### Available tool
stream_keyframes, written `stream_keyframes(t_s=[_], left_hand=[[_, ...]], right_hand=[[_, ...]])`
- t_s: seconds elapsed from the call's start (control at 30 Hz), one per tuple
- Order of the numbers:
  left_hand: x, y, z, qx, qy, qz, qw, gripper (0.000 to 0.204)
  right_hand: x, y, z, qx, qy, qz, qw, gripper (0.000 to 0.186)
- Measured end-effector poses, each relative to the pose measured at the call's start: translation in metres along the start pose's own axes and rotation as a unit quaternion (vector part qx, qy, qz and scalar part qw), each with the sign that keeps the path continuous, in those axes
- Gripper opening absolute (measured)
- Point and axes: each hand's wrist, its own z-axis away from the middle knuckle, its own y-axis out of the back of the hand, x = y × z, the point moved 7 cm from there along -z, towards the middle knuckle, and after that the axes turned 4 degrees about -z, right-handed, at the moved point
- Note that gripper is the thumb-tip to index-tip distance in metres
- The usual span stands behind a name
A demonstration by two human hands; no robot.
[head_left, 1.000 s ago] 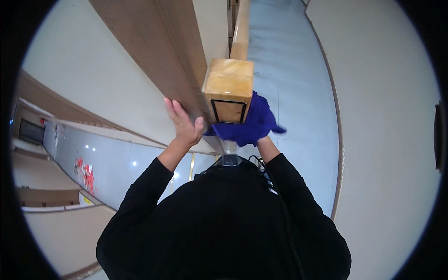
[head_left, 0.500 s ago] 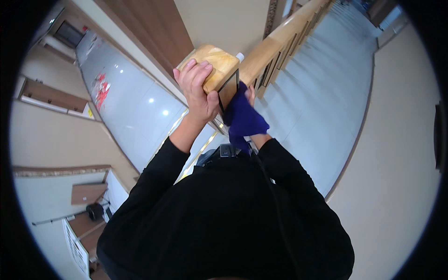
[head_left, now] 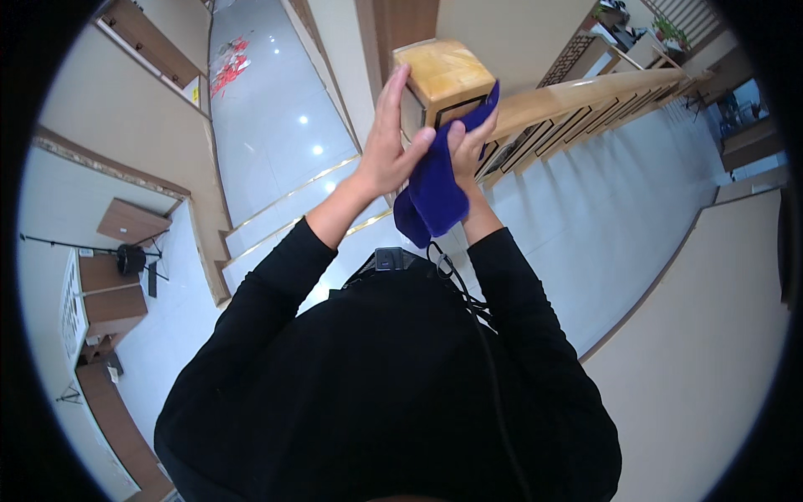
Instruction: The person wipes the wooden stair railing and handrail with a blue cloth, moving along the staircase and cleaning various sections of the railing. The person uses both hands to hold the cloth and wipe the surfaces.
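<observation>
Purple cloth (head_left: 439,188), soft and creased, hangs lengthwise toward the person (head_left: 393,376), clutched in the right hand (head_left: 469,154) against a glossy, squared wooden post (head_left: 445,71); the left hand (head_left: 386,153) lies flat alongside, thumb spread.

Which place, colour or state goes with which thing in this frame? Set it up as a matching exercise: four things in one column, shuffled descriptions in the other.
Things
1. Left hand
2. Cloth
3. Handrail
4. Newel post

Descriptions
A. Pale wood, running off toward the picture's upper right
B. Squarish wooden top, black-outlined front face
C. Blue-purple, held in the right hand
D. At the post's left side, fingers extended

Pairs: 1-D; 2-C; 3-A; 4-B
</observation>
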Motion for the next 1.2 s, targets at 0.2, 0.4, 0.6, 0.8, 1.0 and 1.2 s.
stream_keyframes(t_s=[0.2, 0.4, 0.6, 0.8, 1.0, 1.2], left_hand=[[-0.036, -0.05, 0.111, -0.043, 0.218, 0.114, 0.968, 0.086], [-0.007, -0.023, 0.127, -0.048, 0.157, 0.223, 0.961, 0.074], [-0.055, 0.0, 0.153, 0.267, 0.376, 0.334, 0.822, 0.033], [0.012, -0.022, 0.058, 0.309, 0.281, 0.072, 0.906, 0.047], [-0.097, -0.112, 0.128, 0.294, 0.446, 0.074, 0.842, 0.053], [-0.18, -0.173, 0.222, 0.207, 0.685, 0.106, 0.691, 0.058]], right_hand=[[0.021, 0.047, 0.059, -0.012, -0.118, 0.155, 0.981, 0.036], [-0.108, -0.009, 0.052, -0.194, -0.073, 0.095, 0.974, 0.039], [-0.183, 0.011, -0.087, -0.062, 0.096, 0.171, 0.979, 0.037], [-0.087, -0.022, -0.133, -0.171, 0.037, 0.229, 0.957, 0.037], [-0.077, -0.022, -0.117, -0.166, 0.025, 0.276, 0.947, 0.034], [-0.079, -0.033, -0.119, -0.182, 0.021, 0.219, 0.958, 0.03]])
